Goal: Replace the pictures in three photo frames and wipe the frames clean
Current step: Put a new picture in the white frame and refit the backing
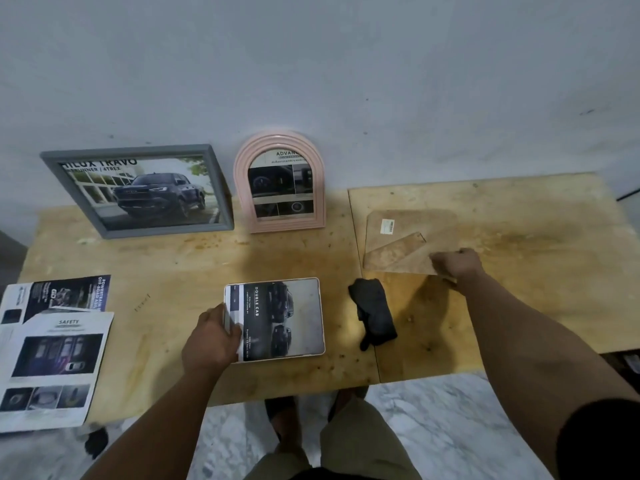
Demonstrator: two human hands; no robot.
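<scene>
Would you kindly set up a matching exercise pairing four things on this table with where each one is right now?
Things:
1. grey frame
2. pink arched frame
3. white frame
4. black cloth

Places:
A. lying flat, held at its edge by the left hand
B. leaning on the wall, far left
C. crumpled between the white frame and the right hand
D. standing at the wall, centre

Pairs: 1-B, 2-D, 3-A, 4-C

A pale grey-white wall, scuffed with small dark marks, fills the upper half of the frame above a stained plywood counter made of two butted boards, while white marble-veined floor shows along the bottom edge.
</scene>
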